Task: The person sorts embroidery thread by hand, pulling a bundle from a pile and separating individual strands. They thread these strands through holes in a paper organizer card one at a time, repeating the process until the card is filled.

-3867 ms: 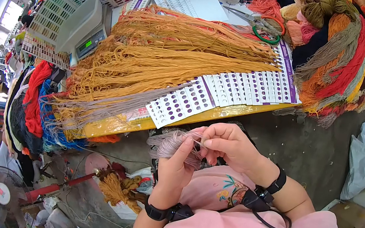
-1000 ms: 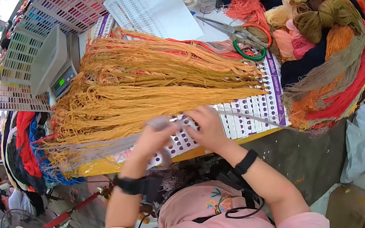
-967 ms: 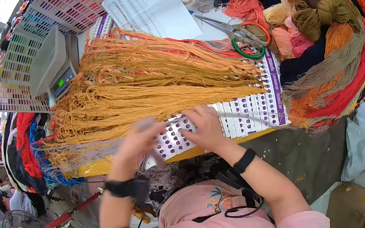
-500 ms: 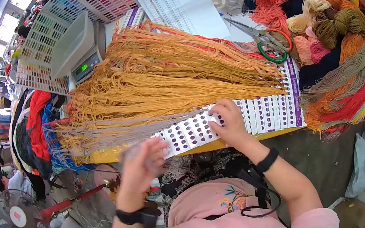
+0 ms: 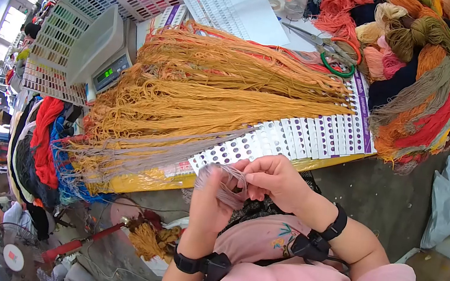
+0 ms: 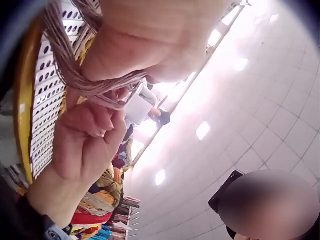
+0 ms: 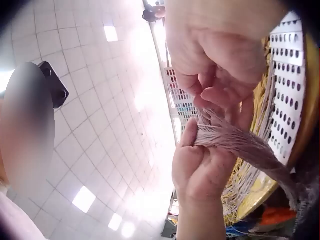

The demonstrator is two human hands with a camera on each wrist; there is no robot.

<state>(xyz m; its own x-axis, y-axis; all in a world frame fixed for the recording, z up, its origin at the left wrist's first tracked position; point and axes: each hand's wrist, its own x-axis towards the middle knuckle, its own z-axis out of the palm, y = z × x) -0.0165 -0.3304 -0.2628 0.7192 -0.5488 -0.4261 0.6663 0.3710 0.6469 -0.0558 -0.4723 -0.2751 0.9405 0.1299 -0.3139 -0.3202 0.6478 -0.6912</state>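
A skein of mauve-grey yarn (image 7: pixel 245 145) loops across my left hand (image 5: pixel 210 206), which grips it with the thumb up along its side. My right hand (image 5: pixel 277 179) is right beside it, fingertips curled together, pinching strands at the skein's near end. In the left wrist view the yarn (image 6: pixel 95 89) passes round the left hand, and the right hand (image 6: pixel 87 137) meets it from below. Both hands are in front of the table edge, close to white cards (image 5: pixel 278 140) with rows of holes. Loose grey yarn (image 5: pixel 158 150) lies on the table behind the left hand.
Long mustard and orange yarns (image 5: pixel 209 91) cover the table's middle. Scissors (image 5: pixel 333 54) with red and green handles lie behind them. A scale (image 5: pixel 109 72) and a colour chart (image 5: pixel 79 17) stand at left; yarn hanks (image 5: pixel 424 72) heap at right. A fan (image 5: pixel 13 254) stands below left.
Half a second ago the blurred left hand was lower and apart from the right, which was over the cards. Now both hands are together at the skein in front of the table.
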